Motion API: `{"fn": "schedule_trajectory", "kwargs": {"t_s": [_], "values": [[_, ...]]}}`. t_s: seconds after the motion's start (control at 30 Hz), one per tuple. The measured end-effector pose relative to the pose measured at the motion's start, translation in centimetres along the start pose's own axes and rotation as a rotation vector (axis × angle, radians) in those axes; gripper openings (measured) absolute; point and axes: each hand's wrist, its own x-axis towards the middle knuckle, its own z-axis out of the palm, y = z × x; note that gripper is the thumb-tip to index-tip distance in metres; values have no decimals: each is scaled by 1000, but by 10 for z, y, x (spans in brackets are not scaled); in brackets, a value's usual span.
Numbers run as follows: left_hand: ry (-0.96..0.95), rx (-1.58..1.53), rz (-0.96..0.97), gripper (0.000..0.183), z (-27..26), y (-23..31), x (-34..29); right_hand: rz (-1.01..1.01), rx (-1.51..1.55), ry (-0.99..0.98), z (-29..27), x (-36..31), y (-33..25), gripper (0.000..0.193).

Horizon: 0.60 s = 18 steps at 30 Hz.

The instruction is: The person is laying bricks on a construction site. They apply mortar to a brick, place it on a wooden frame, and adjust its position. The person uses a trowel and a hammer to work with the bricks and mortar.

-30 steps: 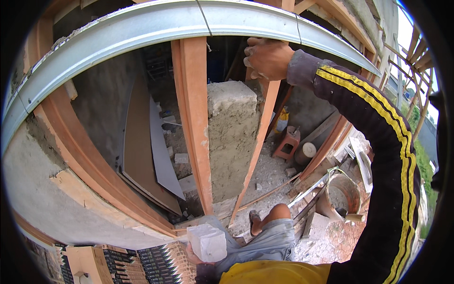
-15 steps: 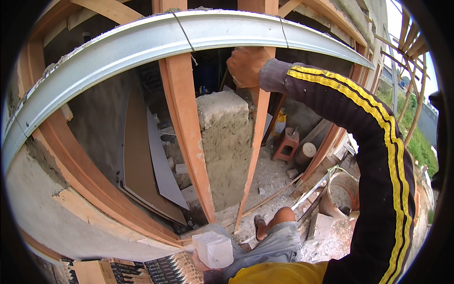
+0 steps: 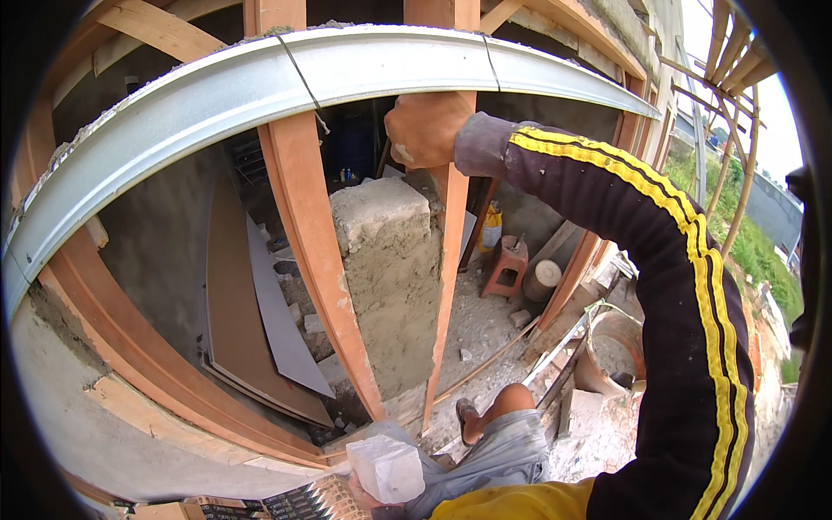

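Note:
A whitish, block-shaped piece of masonry (image 3: 386, 469) rests in my left hand (image 3: 361, 496) by my lap; the fingers are mostly hidden behind it. My right hand (image 3: 426, 130) is raised in a closed fist just under the pale metal beam (image 3: 373, 65), beside the right wooden post (image 3: 453, 195). The right wrist crosses in front of that post, and whatever the fist holds, if anything, is out of sight. Between this post and the left wooden post (image 3: 314, 234) stands a block wall section (image 3: 390, 286) with rough grey mortar on its face.
Leaning boards (image 3: 247, 321) stand inside on the left. A red stool (image 3: 506, 265), a mortar bucket (image 3: 610, 354) and rubble lie to the right. Patterned cardboard boxes (image 3: 295, 503) sit at the lower left. Dark ties (image 3: 299, 74) loop round the beam.
The whole view has shifted, so the beam and posts sit farther left. The block in my left hand has turned slightly. My right fist stays by the right post.

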Motion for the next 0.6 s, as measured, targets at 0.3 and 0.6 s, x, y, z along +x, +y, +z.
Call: {"fn": "schedule_trajectory", "kwargs": {"t_s": [0.3,0.6], "values": [[-18,14,44,80,2,7,-5,-163,-179,176,27,-29,11,38],[49,-67,41,81,3,8,-8,-127,-207,415,31,-43,11,29]]}}
